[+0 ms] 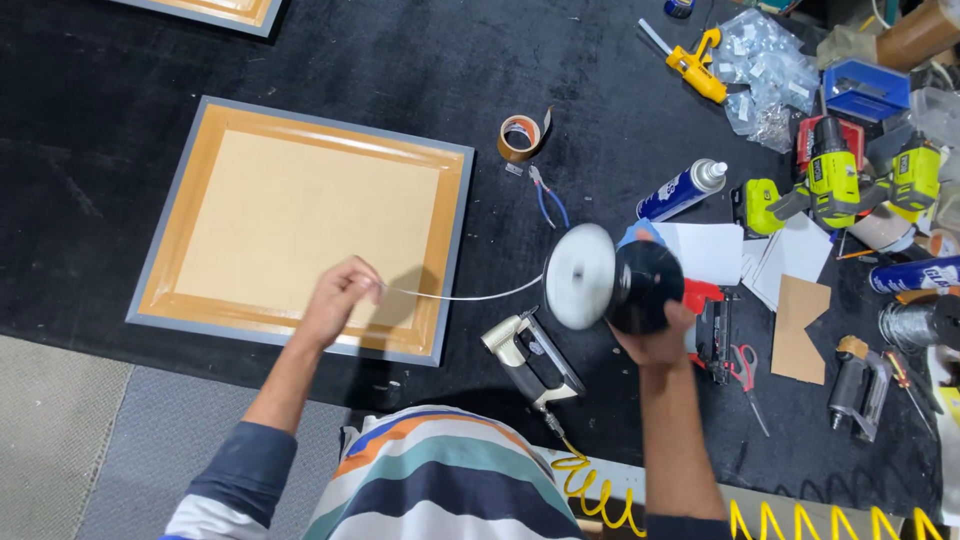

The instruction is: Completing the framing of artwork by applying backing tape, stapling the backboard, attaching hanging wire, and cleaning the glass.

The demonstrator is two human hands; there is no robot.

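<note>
Spool (610, 280), white and black, of thin white cord (470, 295): gripped in right hand (655, 340) above black surface (400, 60), beside nail gun (530, 355). Cord end pinched in closed fingers (365, 285) of left hand (335, 300), drawn taut over backside of grey picture frame (300, 225). Nearby: tape roll (520, 138), spray can (682, 190).

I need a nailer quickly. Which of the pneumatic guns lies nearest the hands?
The silver pneumatic nail gun with the yellow coiled hose, just left of the right hand; the others lie farther right.
</note>
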